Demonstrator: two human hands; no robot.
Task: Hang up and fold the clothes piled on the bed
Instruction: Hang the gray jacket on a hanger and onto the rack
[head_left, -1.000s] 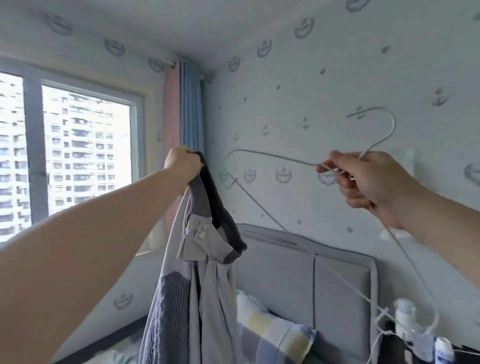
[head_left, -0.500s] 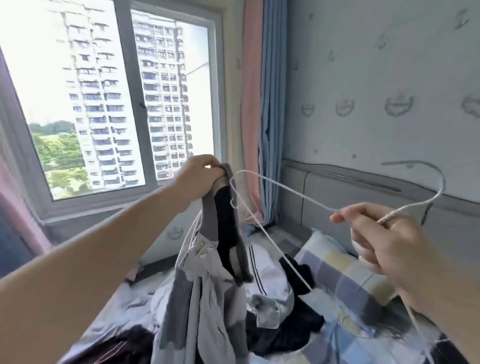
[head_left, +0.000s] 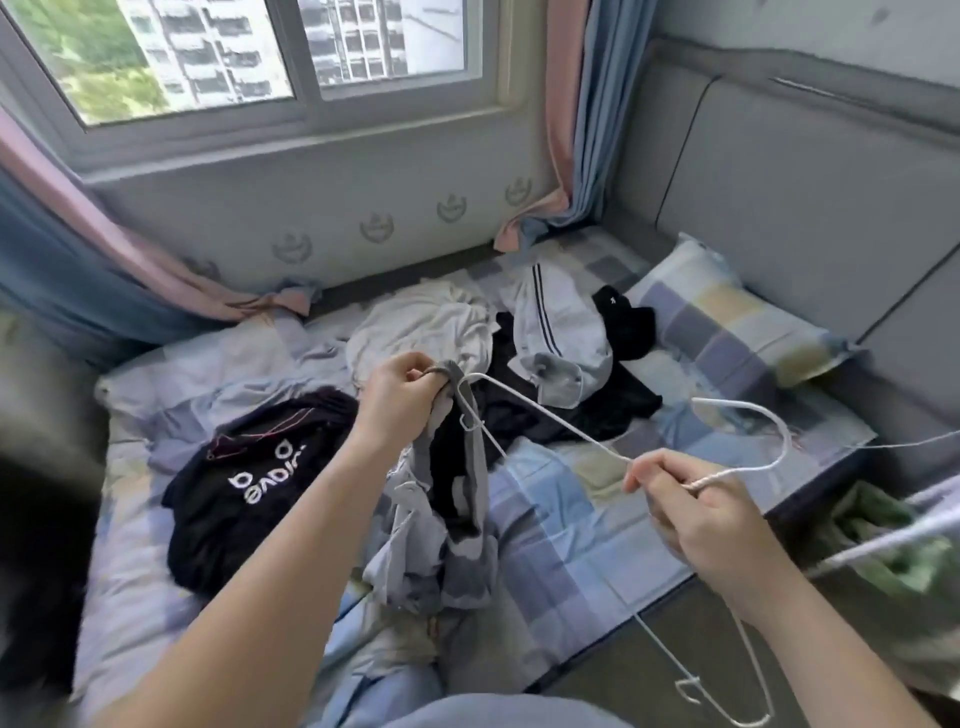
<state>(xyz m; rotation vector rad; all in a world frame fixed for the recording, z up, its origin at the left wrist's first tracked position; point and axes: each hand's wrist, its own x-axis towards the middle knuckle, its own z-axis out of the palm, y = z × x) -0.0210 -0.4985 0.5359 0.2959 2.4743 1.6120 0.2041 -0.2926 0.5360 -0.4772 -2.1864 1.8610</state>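
1. Both arms have dropped from window height to just above the bed since half a second back. My view has tipped down with them, so the mattress now fills the screen where the window did
2. Nearest me, the right hand (head_left: 696, 514) pinches the thin white wire hanger (head_left: 545, 415) at its neck, thumb and forefinger curled round the wire just below the hook. One shoulder end trails down past the wrist, over the bed's near edge
3. The hanger's other shoulder end reaches across to the left hand (head_left: 400, 400) and touches the collar of the grey and dark panelled garment (head_left: 447, 525). I cannot tell whether the tip has gone inside the neck opening
4. That left hand is fisted round the collar and holds the garment up, its lower part bunched on the blue, lilac and yellow checked bed sheet (head_left: 561, 545)
5. Left of the garment, a crumpled black top with white lettering (head_left: 249, 483) lies on the sheet
6. Beyond the hands sits the rest of the pile: a rumpled white cotton garment (head_left: 431, 322), a pair of white shorts with dark side stripes (head_left: 561, 322) just beside it, and a heap of black clothing (head_left: 571, 415) under both
7. Right of the pile, a checked pillow in blue, yellow and lilac (head_left: 727, 322) leans against the grey padded headboard (head_left: 805, 182)
8. Farthest off I see the white-framed sliding window (head_left: 306, 104), with pink and blue curtains (head_left: 576, 130) hanging in the corner by the headboard
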